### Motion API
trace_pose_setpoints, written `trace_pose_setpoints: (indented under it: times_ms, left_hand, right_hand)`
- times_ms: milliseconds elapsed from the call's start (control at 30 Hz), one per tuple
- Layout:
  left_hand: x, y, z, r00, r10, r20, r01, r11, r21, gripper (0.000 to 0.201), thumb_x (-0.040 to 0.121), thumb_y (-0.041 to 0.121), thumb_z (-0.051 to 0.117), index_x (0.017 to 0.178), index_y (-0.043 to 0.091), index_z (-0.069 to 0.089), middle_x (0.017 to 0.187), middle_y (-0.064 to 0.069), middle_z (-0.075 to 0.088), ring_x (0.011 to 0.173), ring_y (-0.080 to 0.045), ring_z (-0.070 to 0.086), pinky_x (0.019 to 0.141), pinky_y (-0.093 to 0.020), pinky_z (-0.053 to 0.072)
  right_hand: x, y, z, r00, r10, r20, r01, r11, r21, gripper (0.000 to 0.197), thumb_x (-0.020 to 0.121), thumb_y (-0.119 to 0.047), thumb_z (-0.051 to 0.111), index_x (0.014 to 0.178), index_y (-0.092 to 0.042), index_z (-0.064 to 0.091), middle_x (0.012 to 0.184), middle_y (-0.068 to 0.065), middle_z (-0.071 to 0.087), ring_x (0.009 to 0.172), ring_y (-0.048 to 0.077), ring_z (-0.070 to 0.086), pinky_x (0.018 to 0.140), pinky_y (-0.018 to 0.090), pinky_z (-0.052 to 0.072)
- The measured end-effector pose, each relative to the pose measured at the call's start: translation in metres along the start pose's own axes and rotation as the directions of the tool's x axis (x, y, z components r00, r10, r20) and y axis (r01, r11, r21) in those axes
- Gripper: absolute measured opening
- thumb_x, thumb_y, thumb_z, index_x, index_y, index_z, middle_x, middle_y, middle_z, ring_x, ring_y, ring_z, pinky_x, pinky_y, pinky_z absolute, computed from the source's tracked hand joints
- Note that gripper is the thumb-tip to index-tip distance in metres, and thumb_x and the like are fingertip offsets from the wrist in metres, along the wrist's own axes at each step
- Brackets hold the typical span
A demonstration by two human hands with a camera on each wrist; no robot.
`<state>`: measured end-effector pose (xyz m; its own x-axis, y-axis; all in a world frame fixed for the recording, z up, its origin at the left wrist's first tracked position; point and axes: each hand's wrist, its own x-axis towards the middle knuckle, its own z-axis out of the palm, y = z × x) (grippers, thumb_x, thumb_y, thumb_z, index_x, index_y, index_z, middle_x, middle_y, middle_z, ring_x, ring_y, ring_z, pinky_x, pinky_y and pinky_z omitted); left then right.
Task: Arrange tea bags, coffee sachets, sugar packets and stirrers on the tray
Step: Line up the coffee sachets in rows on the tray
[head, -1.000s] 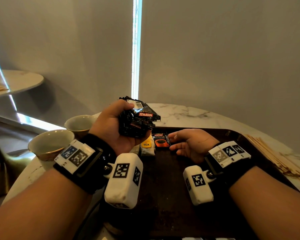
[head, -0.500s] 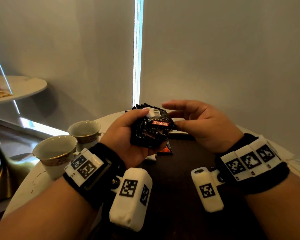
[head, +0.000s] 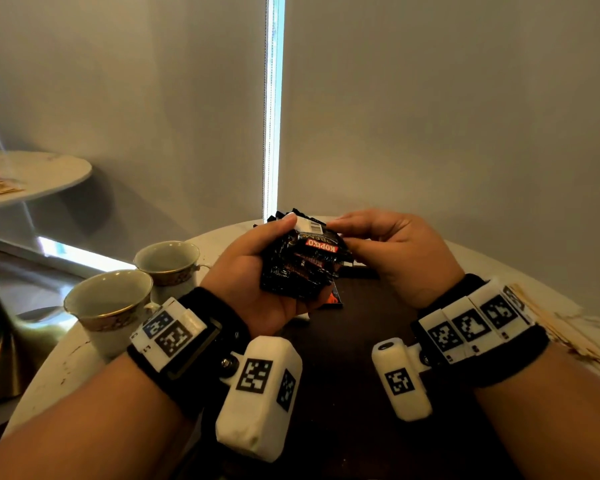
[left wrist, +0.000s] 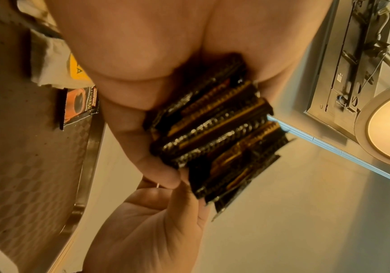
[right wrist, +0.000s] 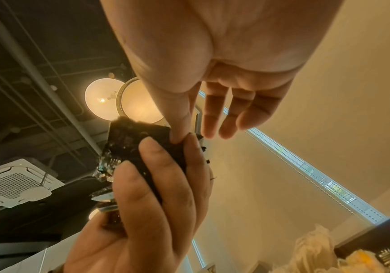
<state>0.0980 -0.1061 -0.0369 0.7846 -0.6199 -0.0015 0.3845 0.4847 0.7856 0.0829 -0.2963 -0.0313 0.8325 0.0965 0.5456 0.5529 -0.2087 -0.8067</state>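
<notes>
A person's two bare hands are raised above a dark brown tray [head: 354, 341] that sits on a pale marble table [head: 66, 362]. The left hand [head: 257, 285] is curled around a thick stack of black coffee sachets [head: 305, 265], thumb on top and fingers underneath, holding them over the far left part of the tray. The top sachet shows a red label and a white barcode patch. The right hand [head: 392, 251] meets the stack from the right: its thumb [right wrist: 177, 118] and forefinger pinch the right edge of the sachets, while the other three fingers [right wrist: 233, 114] stretch out loosely and touch nothing.

On the tray below the left hand lies a single coffee sachet [left wrist: 79, 105] printed with an orange cup, and just beside it, towards the near left, tea bags [left wrist: 56, 61] in pale wrappers, one with a yellow label.

Two white teacups [head: 115, 306] with gold rims stand on the table to the left of the tray. A bundle of wooden stirrers [head: 561, 327] lies on the table to the right of the tray, beyond the right wrist. Both wrists wear black bands carrying white camera blocks.
</notes>
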Motion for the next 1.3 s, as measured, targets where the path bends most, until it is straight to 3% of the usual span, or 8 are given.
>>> trace_pose_setpoints:
  times_ms: [100,200,300,400,533,633,767,1300]
  left_hand:
    - [0.0,-0.001,-0.001,1.0,-0.011,-0.009,0.011,1.0,0.015,0.055,0.083,0.043,0.056,0.126,0.008,0.063,0.105,-0.014,0.071,0.078,-0.023,0.072,0.062,-0.032,0.058]
    - [0.001,-0.001,-0.003,0.998,-0.007,-0.055,0.009,1.0,0.03,0.067,0.081,0.041,0.06,0.138,0.007,0.053,0.111,-0.015,0.07,0.079,-0.024,0.073,0.06,-0.035,0.059]
    - [0.004,0.0,-0.004,0.993,0.04,-0.115,-0.035,0.998,0.043,0.067,0.078,0.036,0.063,0.136,0.004,0.054,0.113,-0.018,0.067,0.075,-0.024,0.072,0.06,-0.035,0.059]
    - [0.006,0.002,-0.007,0.981,0.088,-0.171,-0.082,0.996,0.041,0.064,0.075,0.032,0.064,0.131,0.004,0.055,0.114,-0.019,0.065,0.073,-0.024,0.07,0.06,-0.033,0.059]
    - [0.007,0.005,-0.012,0.971,0.118,-0.206,-0.118,0.993,0.011,0.06,0.083,0.031,0.063,0.136,0.004,0.053,0.101,-0.013,0.069,0.072,-0.023,0.071,0.059,-0.034,0.058]
    - [0.007,0.007,-0.016,0.972,0.12,-0.204,-0.123,0.992,-0.006,0.041,0.093,0.032,0.058,0.125,0.007,0.056,0.1,-0.012,0.069,0.075,-0.024,0.071,0.064,-0.035,0.058]
    - [0.007,0.007,-0.016,0.972,0.121,-0.201,-0.124,0.992,-0.004,0.044,0.091,0.033,0.059,0.126,0.007,0.055,0.101,-0.012,0.069,0.077,-0.024,0.072,0.065,-0.035,0.058]
    - [0.007,0.006,-0.015,0.973,0.123,-0.196,-0.128,0.992,-0.009,0.077,0.079,0.034,0.065,0.146,0.002,0.046,0.102,-0.012,0.068,0.078,-0.024,0.071,0.064,-0.035,0.059]
  right_hand:
    - [0.001,-0.002,-0.002,0.999,-0.017,-0.051,0.012,0.995,-0.1,0.025,0.085,-0.003,0.071,0.085,-0.027,0.076,0.084,-0.016,0.074,0.081,-0.001,0.067,0.073,0.014,0.049]
    - [0.002,0.003,-0.004,0.98,0.016,-0.196,-0.034,0.996,-0.086,0.022,0.086,-0.013,0.075,0.073,-0.031,0.074,0.078,-0.008,0.073,0.071,0.005,0.063,0.069,0.025,0.05]
    - [0.008,0.017,-0.012,0.901,0.166,-0.401,-0.135,0.985,0.105,0.019,0.084,-0.013,0.069,0.07,-0.026,0.07,0.082,0.001,0.072,0.078,0.02,0.062,0.064,0.033,0.048]
    - [0.012,0.041,-0.026,0.783,0.394,-0.481,-0.346,0.919,0.189,0.013,0.094,-0.007,0.058,0.086,-0.017,0.059,0.091,0.009,0.069,0.071,0.02,0.061,0.052,0.03,0.041]
    - [0.005,0.072,-0.037,0.679,0.592,-0.434,-0.563,0.799,0.211,0.008,0.095,-0.005,0.058,0.092,-0.011,0.055,0.086,0.012,0.061,0.05,0.012,0.049,0.037,0.023,0.031]
    - [0.001,0.078,-0.038,0.627,0.69,-0.363,-0.65,0.719,0.245,0.012,0.093,0.004,0.056,0.098,-0.006,0.053,0.086,0.013,0.058,0.051,0.012,0.048,0.036,0.022,0.032]
    - [-0.004,0.078,-0.039,0.57,0.76,-0.312,-0.727,0.644,0.239,0.013,0.09,0.011,0.049,0.094,0.0,0.055,0.081,0.015,0.055,0.055,0.015,0.049,0.042,0.022,0.036]
    - [-0.009,0.068,-0.032,0.537,0.823,-0.184,-0.792,0.567,0.228,0.023,0.092,0.016,0.046,0.102,0.0,0.06,0.092,0.02,0.066,0.072,0.022,0.069,0.049,0.025,0.057]
